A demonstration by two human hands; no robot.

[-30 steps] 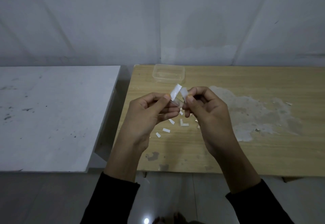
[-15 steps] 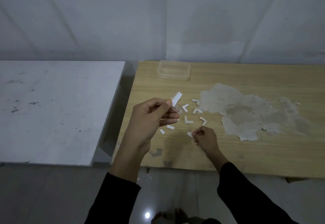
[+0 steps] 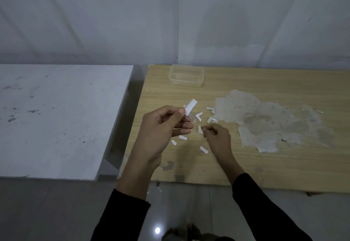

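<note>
My left hand (image 3: 166, 127) is raised over the wooden table (image 3: 265, 167) and pinches a white paper strip (image 3: 190, 106) between thumb and fingers; a small clear piece (image 3: 191, 118) shows just below the strip. My right hand (image 3: 217, 136) is low at the table surface, fingers curled, pinching a small white L-shaped piece (image 3: 200, 129). Several small white strips and L-shaped pieces lie scattered on the wood around both hands, such as one L-piece (image 3: 199, 116) and a flat strip (image 3: 203, 149).
A clear plastic container (image 3: 186, 75) stands at the table's far edge. A large pale worn patch (image 3: 265, 119) covers the wood to the right. A white table (image 3: 56, 117) sits to the left across a narrow gap. A wall rises behind both.
My right hand left the strip held in my left hand, dropped to the table, then shifted up and left to a small white piece. My left hand kept holding the strip.
</note>
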